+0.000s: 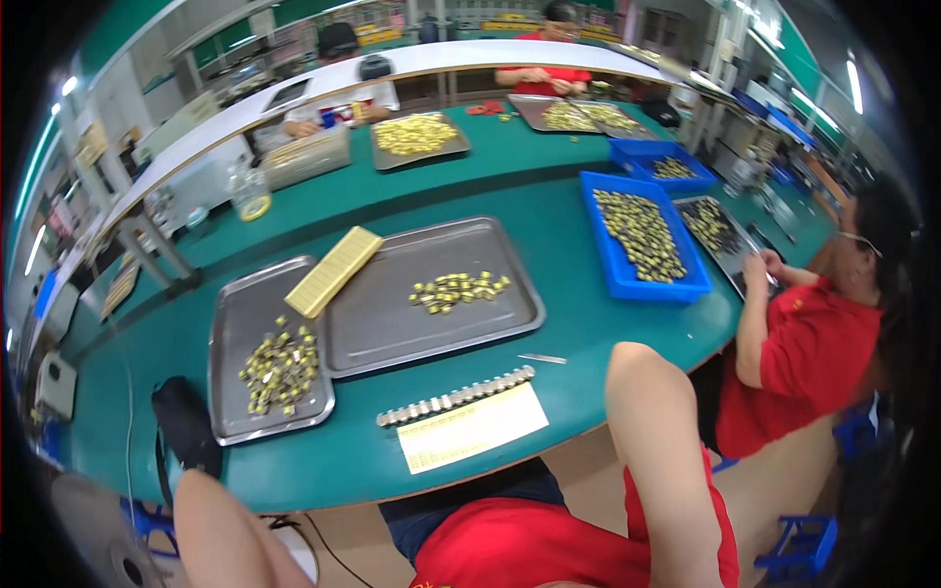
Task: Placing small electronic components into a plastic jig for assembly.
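Note:
Neither of my hands shows. My left arm comes up at the lower left, and my right arm bends with its elbow over the table's front edge. Between them, a row of small metal parts lies above a pale yellow printed sheet. A thin tweezers-like tool rests to the right of the row. Beyond is a large metal tray with small yellow-and-dark parts on it. A second tray at its left bears a pile of similar parts. A yellow slotted strip lies across both trays' rims.
Blue bins of parts stand at the right, near a co-worker in a red shirt. A black pouch lies at the left edge. Further trays and two people are across the table. A blue stool is at the lower right.

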A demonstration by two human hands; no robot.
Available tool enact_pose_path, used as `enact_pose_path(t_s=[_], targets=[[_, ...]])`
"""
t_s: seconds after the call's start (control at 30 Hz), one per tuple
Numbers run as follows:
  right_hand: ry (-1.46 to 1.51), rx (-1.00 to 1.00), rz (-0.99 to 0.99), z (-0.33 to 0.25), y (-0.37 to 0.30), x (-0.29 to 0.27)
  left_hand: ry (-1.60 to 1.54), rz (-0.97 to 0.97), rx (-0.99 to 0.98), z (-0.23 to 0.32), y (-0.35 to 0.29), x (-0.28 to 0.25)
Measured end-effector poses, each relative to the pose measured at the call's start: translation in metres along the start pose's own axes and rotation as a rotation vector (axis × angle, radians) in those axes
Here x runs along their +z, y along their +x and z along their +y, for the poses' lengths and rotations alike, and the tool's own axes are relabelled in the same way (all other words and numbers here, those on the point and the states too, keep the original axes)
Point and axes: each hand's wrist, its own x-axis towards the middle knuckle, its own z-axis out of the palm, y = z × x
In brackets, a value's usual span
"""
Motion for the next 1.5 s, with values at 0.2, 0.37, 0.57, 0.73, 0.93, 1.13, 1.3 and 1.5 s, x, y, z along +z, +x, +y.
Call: enact_pose_path(t_s=[0.2,0.37,0.57,0.73,0.93,1.13,1.3,1.5], targets=[[-0.543,-0.010,-0.061,0.004,-0.010,-0.016,0.922,0.020,0.071,0.057,0.019,-0.055],[0.097,-0.050,0.448,0.030,-0.048,0.003,0.167,-0.041,0.040,0.074,-0.016,-0.053],[-0.794,-0.189,0.363,0.033,-0.074,-0.027,0.848,-0.089,0.098,0.074,-0.014,-0.055],[-0.568,0.142,0.238,0.014,-0.123,-0.030,1.633,0.023,0.270,0.030,-0.053,-0.018],[-0.278,0.453,-0.094,-0.026,-0.174,-0.015,2.736,0.523,0.117,-0.192,-0.032,0.055],[0.201,1.407,-0.703,-0.020,-0.192,-0.020,2.236,1.303,1.258,-0.214,-0.125,0.030],[0.658,1.069,-1.295,-0.016,-0.252,0.005,1.938,2.942,-0.266,-0.210,-0.207,0.001],[0.922,0.796,-1.556,-0.039,-0.305,-0.005,2.056,2.696,-0.502,-0.193,-0.268,-0.022]])
